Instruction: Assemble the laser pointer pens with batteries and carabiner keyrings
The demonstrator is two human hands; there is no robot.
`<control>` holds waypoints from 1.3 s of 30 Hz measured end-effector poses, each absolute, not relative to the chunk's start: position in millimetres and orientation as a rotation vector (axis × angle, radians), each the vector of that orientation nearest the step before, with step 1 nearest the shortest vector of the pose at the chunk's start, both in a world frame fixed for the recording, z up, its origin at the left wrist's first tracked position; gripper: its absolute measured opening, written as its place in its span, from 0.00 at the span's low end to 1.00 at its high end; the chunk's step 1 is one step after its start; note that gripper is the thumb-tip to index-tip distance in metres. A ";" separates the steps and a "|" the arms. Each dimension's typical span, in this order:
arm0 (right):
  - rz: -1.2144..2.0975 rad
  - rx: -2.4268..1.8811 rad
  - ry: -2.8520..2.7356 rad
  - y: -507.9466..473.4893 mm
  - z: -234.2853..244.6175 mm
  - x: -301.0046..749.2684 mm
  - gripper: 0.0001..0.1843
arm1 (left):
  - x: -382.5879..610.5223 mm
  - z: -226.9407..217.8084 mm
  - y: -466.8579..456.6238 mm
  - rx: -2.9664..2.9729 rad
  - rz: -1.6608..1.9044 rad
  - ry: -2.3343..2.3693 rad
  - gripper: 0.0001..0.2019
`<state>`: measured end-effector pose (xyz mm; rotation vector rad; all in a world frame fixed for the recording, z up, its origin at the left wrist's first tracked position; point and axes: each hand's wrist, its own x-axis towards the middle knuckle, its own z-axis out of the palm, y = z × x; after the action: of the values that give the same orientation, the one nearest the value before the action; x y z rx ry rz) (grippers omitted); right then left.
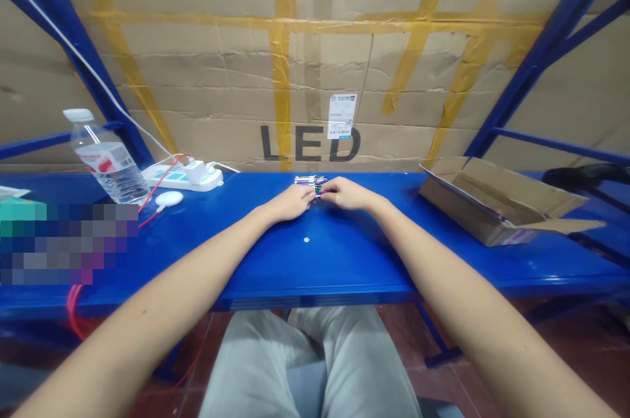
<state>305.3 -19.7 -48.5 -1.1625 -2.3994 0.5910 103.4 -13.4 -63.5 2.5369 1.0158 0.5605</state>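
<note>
Both my arms reach forward over a blue metal table (pixel 344 260). My left hand (pixel 293 200) and my right hand (pixel 347 193) meet at the far middle of the table, fingers curled around a small bundle of thin colourful stick-like items (pixel 311 182). The bundle lies on the table between the fingertips, and part of it sticks out beyond the hands towards the cardboard wall. What the sticks are is too small to tell. A tiny white dot (pixel 306 240) lies on the table just short of my hands.
An open cardboard box (pixel 497 205) lies at the right. At the left stand a plastic water bottle (pixel 105 159), a white power strip (pixel 184 175) with a red cable, and a white round puck (pixel 168 199). Taped cardboard marked LED (pixel 310 142) walls the back.
</note>
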 end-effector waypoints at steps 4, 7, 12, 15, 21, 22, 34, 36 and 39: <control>0.675 -1.370 -2.408 -21.6 -45.1 310.7 0.11 | 99.6 -62.8 -12.1 2.619 0.533 1.076 0.12; 0.702 -1.523 -2.402 -21.4 -43.0 316.4 0.10 | 95.1 -59.2 -13.2 2.791 0.416 1.150 0.12; 0.670 -1.601 -2.408 -18.7 -42.8 319.2 0.07 | 95.9 -49.5 -14.6 3.094 0.212 1.108 0.12; 0.653 -1.594 -2.417 -17.8 -43.9 318.0 0.07 | 102.6 -46.8 -13.2 3.199 0.170 0.993 0.12; 0.634 -1.606 -2.421 -17.6 -44.4 317.4 0.06 | 110.1 -46.3 -11.2 3.213 0.174 0.890 0.13; 0.636 -1.605 -2.424 -17.5 -44.4 317.6 0.06 | 109.5 -46.3 -11.0 3.211 0.176 0.889 0.13; 0.639 -1.633 -2.439 -19.0 -41.5 316.9 0.07 | 96.9 -44.5 -5.5 3.208 0.082 1.006 0.14; 0.647 -1.631 -2.435 -18.2 -41.8 317.5 0.07 | 96.0 -44.2 -5.6 3.189 0.088 1.017 0.13; 0.667 -1.626 -2.424 -16.7 -42.6 318.6 0.07 | 93.5 -44.0 -5.3 3.118 0.146 1.045 0.11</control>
<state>318.6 -16.7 -42.6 -1.6258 -2.4239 0.6667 93.5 -5.3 -44.0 3.1182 1.0451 0.1464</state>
